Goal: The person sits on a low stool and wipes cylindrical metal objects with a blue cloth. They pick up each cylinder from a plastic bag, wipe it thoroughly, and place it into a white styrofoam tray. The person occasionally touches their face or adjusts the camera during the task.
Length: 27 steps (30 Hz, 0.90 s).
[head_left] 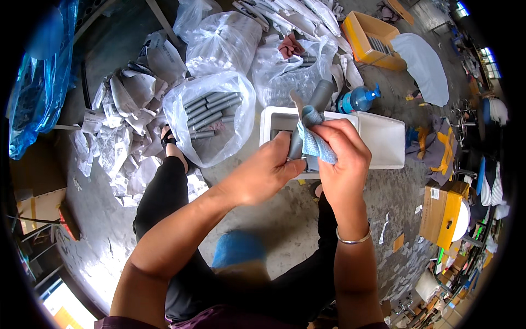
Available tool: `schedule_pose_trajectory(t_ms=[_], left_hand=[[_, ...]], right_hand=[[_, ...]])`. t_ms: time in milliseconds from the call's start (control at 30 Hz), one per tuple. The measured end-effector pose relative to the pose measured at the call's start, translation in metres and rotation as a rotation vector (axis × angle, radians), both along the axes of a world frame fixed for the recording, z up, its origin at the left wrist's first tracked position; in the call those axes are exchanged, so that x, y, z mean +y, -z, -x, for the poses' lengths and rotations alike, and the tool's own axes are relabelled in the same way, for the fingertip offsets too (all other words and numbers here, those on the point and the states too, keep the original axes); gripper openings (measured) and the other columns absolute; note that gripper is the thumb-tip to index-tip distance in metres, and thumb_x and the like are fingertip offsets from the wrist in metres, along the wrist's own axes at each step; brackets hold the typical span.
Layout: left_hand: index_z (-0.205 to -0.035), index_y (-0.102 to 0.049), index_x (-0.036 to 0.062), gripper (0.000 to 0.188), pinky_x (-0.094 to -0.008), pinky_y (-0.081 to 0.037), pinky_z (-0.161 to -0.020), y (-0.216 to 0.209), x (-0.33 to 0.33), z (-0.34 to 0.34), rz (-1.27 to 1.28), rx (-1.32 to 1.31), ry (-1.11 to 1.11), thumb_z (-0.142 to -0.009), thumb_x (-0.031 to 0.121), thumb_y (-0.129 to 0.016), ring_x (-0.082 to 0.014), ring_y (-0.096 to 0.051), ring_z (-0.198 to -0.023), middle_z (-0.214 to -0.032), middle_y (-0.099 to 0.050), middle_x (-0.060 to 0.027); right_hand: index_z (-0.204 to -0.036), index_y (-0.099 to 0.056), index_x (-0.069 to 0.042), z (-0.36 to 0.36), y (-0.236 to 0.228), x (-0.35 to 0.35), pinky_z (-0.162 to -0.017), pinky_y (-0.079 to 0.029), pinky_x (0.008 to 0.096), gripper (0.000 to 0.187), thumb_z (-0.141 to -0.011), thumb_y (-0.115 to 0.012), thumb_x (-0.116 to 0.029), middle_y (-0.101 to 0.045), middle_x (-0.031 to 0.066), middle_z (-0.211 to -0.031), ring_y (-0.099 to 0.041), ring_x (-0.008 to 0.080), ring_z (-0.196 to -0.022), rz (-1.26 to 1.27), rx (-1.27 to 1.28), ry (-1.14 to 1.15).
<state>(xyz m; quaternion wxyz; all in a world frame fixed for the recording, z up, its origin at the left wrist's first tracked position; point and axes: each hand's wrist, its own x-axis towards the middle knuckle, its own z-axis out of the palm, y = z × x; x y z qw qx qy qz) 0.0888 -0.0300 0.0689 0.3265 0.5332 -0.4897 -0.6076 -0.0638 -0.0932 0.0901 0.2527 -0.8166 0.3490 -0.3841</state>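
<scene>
My left hand [260,174] is closed around the lower end of a grey tube [322,94], which slants up and away to the right. In my right hand [346,156] a light blue cloth [316,141] is pinched and wrapped against the tube's side. A thin brownish strip [296,101] sticks up beside the cloth; what it is I cannot make out. Below both hands stands a white plastic bin [266,129], partly hidden by them, with grey pieces inside. Another white bin [383,140] adjoins it on the right.
An open clear bag [241,129] of grey tubes [211,112] sits left of the bin. Full plastic bags [222,44] stand behind it. A blue pump bottle [359,100] is beyond the bins, near a yellow crate [356,33]. Crumpled paper [126,137] covers the left floor.
</scene>
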Motion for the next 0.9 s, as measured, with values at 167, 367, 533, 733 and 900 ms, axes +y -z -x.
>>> schedule_pose_trajectory(t_ms=[167,367,533,733,900], left_hand=[[-0.104,-0.044,-0.0061,0.028,-0.0377,-0.044,-0.07,-0.002,-0.001,-0.001,-0.019,0.092,-0.018,-0.087,0.013,-0.056,-0.0238,-0.052,-0.076,-0.081,-0.054,-0.0173],[-0.106,-0.048,-0.004,0.029,-0.0322,-0.043,-0.065,0.006,0.001,0.002,-0.049,0.15,-0.08,-0.087,0.015,-0.057,-0.0172,-0.05,-0.072,-0.078,-0.052,-0.0105],[-0.107,-0.046,-0.0024,0.029,-0.0264,-0.04,-0.051,-0.003,0.004,0.004,-0.131,0.26,-0.051,-0.089,0.019,-0.056,-0.0095,-0.048,-0.06,-0.075,-0.05,-0.0045],[-0.085,-0.051,-0.0013,0.027,-0.028,-0.038,-0.048,0.004,0.006,0.001,-0.143,0.281,-0.092,-0.091,0.025,-0.056,-0.0102,-0.046,-0.053,-0.06,-0.045,-0.0017],[-0.099,-0.045,0.0007,0.021,-0.0272,-0.038,-0.052,0.001,0.004,-0.003,-0.156,0.417,-0.085,-0.09,0.018,-0.054,-0.0102,-0.045,-0.056,-0.069,-0.045,-0.0022]], right_hand=[[-0.093,-0.065,0.0,0.005,0.002,0.01,-0.066,-0.05,0.0356,0.031,-0.066,-0.059,0.014,-0.06,0.0114,-0.086,-0.063,0.0295,-0.077,-0.036,0.043,-0.097],[-0.093,-0.065,0.0,0.006,0.002,0.016,-0.066,-0.05,0.0351,0.03,-0.066,-0.061,0.013,-0.06,0.0108,-0.086,-0.063,0.0291,-0.076,-0.058,0.066,-0.127],[-0.095,-0.064,0.001,0.008,-0.008,0.005,-0.068,-0.05,0.0345,0.032,-0.066,-0.059,0.014,-0.06,0.012,-0.087,-0.063,0.0292,-0.079,-0.039,0.1,-0.013],[-0.092,-0.064,0.0,0.004,0.0,0.003,-0.066,-0.05,0.0346,0.029,-0.066,-0.061,0.013,-0.059,0.0118,-0.085,-0.062,0.0291,-0.074,-0.055,-0.014,-0.025],[-0.092,-0.063,0.002,0.006,0.001,0.01,-0.067,-0.049,0.0336,0.027,-0.067,-0.06,0.013,-0.06,0.013,-0.086,-0.062,0.0298,-0.075,-0.01,0.04,-0.054]])
